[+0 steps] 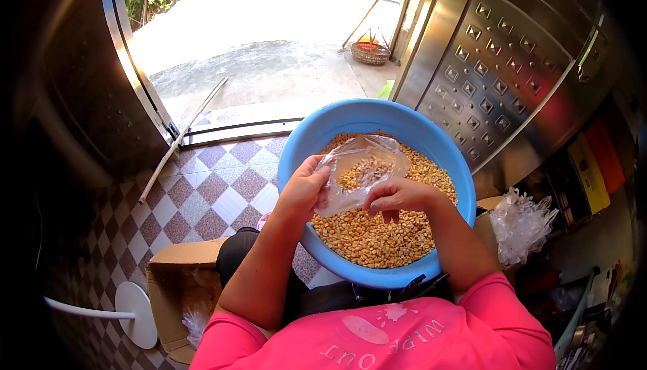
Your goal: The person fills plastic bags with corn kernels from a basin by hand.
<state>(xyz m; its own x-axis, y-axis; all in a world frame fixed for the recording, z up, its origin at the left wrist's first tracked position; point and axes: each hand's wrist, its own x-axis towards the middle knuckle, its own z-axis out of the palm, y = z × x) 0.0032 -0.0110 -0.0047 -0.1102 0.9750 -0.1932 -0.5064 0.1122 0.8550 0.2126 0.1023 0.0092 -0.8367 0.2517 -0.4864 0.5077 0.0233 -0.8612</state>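
A large blue basin [377, 274] holds many yellow corn kernels [384, 242]. Above the kernels is a clear plastic bag [350, 200], its mouth spread wide, with kernels showing inside or through it. My left hand [306, 187] pinches the bag's left edge between thumb and fingers. At the bag's lower right edge is my right hand [397, 197], with its fingers curled downward and the thumb side against the plastic; whether it grips the film is hard to make out.
A cardboard box [168, 282] stands at the left, and clear plastic bags [522, 225] are bunched at the right. A long stick [182, 137] lies across the doorway's left side. Outside is a wicker basket [370, 53]. A metal door [492, 73] is at the right.
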